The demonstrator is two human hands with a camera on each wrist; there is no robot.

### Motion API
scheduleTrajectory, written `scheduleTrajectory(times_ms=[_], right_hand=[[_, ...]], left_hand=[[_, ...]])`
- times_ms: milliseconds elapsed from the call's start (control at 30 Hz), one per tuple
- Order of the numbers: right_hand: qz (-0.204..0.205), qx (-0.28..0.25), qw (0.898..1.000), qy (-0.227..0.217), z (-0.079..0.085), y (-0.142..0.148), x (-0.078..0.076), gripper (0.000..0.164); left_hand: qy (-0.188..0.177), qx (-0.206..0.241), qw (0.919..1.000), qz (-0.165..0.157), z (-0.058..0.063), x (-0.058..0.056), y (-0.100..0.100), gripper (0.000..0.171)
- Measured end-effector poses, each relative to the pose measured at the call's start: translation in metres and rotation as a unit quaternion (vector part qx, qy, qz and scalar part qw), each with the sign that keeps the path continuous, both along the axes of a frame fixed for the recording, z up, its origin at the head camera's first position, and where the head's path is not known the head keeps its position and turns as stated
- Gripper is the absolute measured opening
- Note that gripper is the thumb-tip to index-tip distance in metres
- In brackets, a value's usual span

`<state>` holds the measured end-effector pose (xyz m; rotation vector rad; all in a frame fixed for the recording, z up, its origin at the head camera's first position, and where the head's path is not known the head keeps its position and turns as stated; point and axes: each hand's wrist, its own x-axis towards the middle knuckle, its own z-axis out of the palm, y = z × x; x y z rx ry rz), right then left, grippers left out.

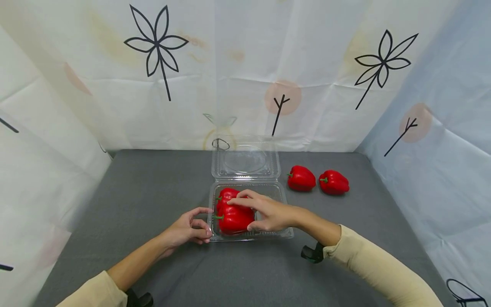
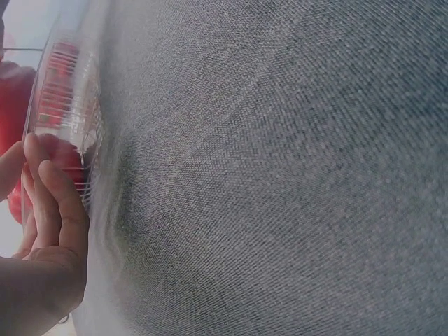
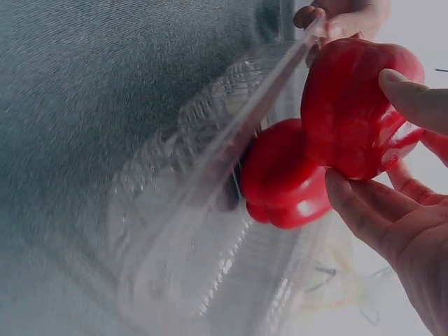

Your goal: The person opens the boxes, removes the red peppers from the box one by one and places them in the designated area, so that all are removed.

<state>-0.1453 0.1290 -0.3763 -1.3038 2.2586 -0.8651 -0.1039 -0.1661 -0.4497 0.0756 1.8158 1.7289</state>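
Note:
A clear plastic clamshell container (image 1: pixel 268 233) stands with its lid (image 1: pixel 245 160) raised at the back. My left hand (image 1: pixel 192 228) pinches its left rim, and in the left wrist view the fingers (image 2: pixel 66 203) lie against the outer wall. My right hand (image 1: pixel 270 212) grips a red bell pepper (image 1: pixel 234 221) over the left part of the container, thumb on one side and fingers on the other. Another red bell pepper (image 1: pixel 227 195) sits behind it in the container, lower than the held one in the right wrist view, partly hidden by it.
Two more red bell peppers, one nearer (image 1: pixel 301 179) and one farther right (image 1: pixel 334 182), lie on the grey cloth-covered table (image 1: pixel 161 183) right of the lid. White patterned curtains (image 1: pixel 245 64) hang behind and along both sides.

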Motion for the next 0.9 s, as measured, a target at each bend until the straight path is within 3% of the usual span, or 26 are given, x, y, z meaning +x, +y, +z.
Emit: scheduleTrajectory(times_ms=[300, 900], right_hand=[[-0.038, 0.035, 0.999, 0.014, 0.014, 0.041, 0.007, 0.072], [-0.135, 0.008, 0.989, 0.062, 0.033, 0.12, 0.007, 0.079]], left_hand=[[0.008, 0.005, 0.9999, 0.005, -0.002, 0.0, 0.001, 0.07], [0.017, 0.013, 0.9998, 0.001, -0.004, 0.002, -0.001, 0.073]])
